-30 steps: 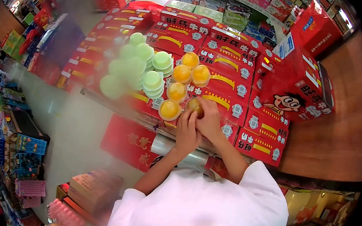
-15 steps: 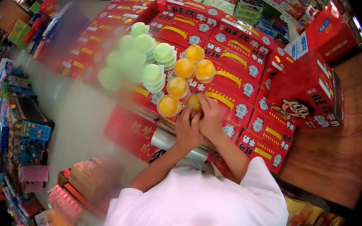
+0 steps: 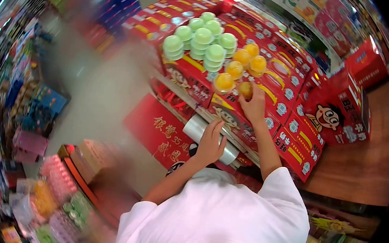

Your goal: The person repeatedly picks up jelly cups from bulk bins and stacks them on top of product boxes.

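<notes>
My right hand (image 3: 253,105) has its fingers round a darker amber cup (image 3: 245,90) at the near end of the orange cups (image 3: 225,82). Those orange cups, several of them with clear rims, stand on the red cartons (image 3: 273,82). Left of them are stacks of pale green cups (image 3: 202,36). My left hand (image 3: 211,143) is nearer to my body, over the cartons' front edge by a silvery roll-like object (image 3: 197,127); its fingers are apart and nothing shows in them.
A red carton with a cartoon face (image 3: 328,116) stands at the right, beside a wooden surface (image 3: 364,156). A red printed sheet (image 3: 156,129) lies below the front edge. Goods in pink packaging (image 3: 58,174) are at the lower left.
My left hand has left the amber cup, drawn back towards my body and opened. My right hand stays at the cup. The view has turned, so the cups appear farther right and higher.
</notes>
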Demonstrator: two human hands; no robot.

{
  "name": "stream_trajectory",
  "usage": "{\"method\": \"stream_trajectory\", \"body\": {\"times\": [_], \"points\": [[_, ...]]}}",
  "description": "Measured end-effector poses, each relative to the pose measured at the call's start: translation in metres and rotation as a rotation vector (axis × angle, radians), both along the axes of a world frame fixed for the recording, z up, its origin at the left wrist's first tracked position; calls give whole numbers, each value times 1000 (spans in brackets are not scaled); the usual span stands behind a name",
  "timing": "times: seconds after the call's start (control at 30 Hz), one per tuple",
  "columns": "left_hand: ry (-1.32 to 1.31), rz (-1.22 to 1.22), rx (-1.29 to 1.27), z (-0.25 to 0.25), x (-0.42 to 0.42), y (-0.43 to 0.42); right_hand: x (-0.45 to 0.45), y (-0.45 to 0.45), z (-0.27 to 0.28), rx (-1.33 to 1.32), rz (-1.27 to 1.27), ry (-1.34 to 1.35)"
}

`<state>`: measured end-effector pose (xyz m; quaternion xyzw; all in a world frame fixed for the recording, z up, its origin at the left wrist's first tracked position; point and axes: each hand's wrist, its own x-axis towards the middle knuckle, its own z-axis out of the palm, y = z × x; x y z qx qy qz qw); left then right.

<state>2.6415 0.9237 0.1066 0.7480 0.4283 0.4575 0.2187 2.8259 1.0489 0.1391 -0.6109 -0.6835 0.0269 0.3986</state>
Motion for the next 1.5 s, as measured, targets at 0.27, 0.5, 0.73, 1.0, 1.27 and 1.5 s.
{"method": "stream_trajectory", "body": {"times": [0.27,0.5,0.73,1.0,1.27,1.5], "points": [[-114,544,-535,-83,-131,-189,-70,-74,-6,460,115,30],[-193,921,-602,-95,-153,-320,-227,-230,-69,-529,942,113],[-578,1019,-569,-91,-160,-382,-299,-340,-66,-771,1731,-309],[-673,1282,-448,-79,-218,-460,-408,-429,-36,-661,1997,-486],[-882,1691,-83,-44,-324,-581,-556,-580,-50,-602,2149,-105],[-831,1715,-365,-109,-418,-674,-674,-669,-130,-289,1994,-814]]}}
